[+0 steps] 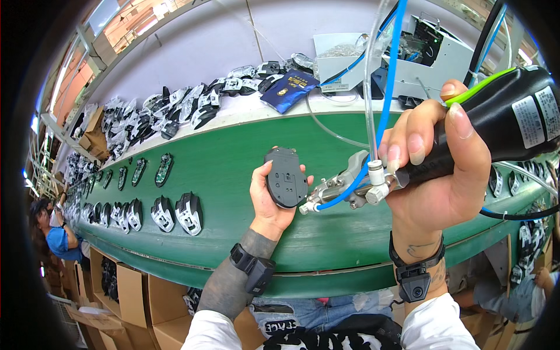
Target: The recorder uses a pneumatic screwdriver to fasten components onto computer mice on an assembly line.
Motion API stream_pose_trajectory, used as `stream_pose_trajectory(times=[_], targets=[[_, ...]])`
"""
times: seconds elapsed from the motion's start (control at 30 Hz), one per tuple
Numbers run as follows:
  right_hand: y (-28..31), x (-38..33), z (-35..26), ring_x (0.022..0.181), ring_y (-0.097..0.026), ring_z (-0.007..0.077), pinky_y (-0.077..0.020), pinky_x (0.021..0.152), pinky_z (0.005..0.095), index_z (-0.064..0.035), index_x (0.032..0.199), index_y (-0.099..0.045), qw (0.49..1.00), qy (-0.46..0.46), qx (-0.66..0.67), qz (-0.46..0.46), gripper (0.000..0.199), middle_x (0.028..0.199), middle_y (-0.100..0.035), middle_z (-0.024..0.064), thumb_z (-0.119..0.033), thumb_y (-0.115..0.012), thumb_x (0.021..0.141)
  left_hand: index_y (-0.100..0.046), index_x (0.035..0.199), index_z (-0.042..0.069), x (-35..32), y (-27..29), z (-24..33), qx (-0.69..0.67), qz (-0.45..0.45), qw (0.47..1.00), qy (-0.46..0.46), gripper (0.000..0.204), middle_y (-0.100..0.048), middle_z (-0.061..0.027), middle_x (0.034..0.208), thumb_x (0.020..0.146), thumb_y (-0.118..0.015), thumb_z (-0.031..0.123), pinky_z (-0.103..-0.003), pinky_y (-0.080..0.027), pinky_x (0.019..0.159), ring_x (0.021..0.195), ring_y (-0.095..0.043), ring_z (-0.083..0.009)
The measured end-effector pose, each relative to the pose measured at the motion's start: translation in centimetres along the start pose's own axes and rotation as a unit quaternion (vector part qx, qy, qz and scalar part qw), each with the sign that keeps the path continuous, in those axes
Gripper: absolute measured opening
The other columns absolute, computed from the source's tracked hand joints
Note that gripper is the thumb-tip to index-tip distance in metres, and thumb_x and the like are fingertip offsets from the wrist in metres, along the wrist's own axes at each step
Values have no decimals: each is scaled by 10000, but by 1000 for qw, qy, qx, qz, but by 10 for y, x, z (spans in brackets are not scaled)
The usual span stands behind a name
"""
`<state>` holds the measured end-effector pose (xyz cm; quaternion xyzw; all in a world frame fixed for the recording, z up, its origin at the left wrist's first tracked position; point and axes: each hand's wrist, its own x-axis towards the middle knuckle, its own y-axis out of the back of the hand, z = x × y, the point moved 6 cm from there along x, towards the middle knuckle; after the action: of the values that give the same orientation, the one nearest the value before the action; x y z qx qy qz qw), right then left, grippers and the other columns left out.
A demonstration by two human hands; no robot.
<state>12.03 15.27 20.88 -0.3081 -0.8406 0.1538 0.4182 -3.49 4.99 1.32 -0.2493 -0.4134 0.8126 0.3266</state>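
My left hand (269, 211) is closed around a black computer mouse (286, 178), its underside facing up, above the green belt. My right hand (440, 160) grips a black power screwdriver (496, 119) with a bright green lever. The tool's metal nose (338, 188) points left, close to the mouse's lower right edge; whether they touch I cannot tell. A blue hose (388, 93) and a clear tube (368, 87) run up from the nose.
Two rows on the green belt (233, 233) hold grey-and-black mouse shells (188, 213) and circuit boards (164, 170). Behind lie piled shells (204, 108), a blue packet (289, 90) and a white machine (431, 58). Cardboard boxes (131, 294) stand below; a co-worker (58, 239) is at far left.
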Motion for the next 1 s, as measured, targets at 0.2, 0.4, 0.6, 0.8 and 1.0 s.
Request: stream_pose_trajectory(times=[0.2, 0.4, 0.6, 0.8, 1.0], targets=[[-6, -4, 4, 465, -463, 157, -427, 483, 286, 18, 1074, -384, 999, -11, -41, 19, 313, 577, -441, 49, -226, -423, 884, -444, 1237, 146, -6, -7, 1, -25, -24, 999, 7, 430, -508, -103, 1173, 848, -446, 330, -480, -503, 808, 937, -570, -263], [-10, -7, 3, 471, -466, 151, -424, 478, 280, 14, 1070, -372, 997, -22, -68, 10, 308, 575, -441, 46, -222, -426, 880, -425, 1256, 140, -10, -14, -3, -46, -22, 999, 14, 448, -488, -109, 1203, 850, -440, 330, -479, -510, 793, 940, -570, -266], [-16, -14, 9, 491, -474, 152, -431, 508, 285, -15, 1079, -362, 991, -87, -106, -11, 283, 587, -446, 43, -195, -439, 874, -431, 1236, 56, -11, -8, -9, -95, -57, 993, 52, 477, -516, -122, 1154, 858, -436, 347, -467, -519, 780, 924, -576, -260], [-5, -1, 6, 499, -475, 162, -420, 522, 289, -17, 1070, -411, 996, -43, -80, 0, 261, 604, -469, 51, -192, -466, 884, -513, 1038, 50, 1, 8, -10, 8, 53, 998, 12, 363, -547, -95, 944, 853, -461, 357, -458, -524, 762, 839, -582, -240], [-5, -6, -4, 509, -484, 172, -427, 508, 294, -21, 1090, -399, 998, -35, -53, -4, 277, 605, -462, 49, -217, -423, 896, -532, 1061, 33, 2, 11, -17, 13, 38, 999, 19, 368, -600, -107, 971, 848, -468, 325, -408, -528, 756, 846, -610, -257]])
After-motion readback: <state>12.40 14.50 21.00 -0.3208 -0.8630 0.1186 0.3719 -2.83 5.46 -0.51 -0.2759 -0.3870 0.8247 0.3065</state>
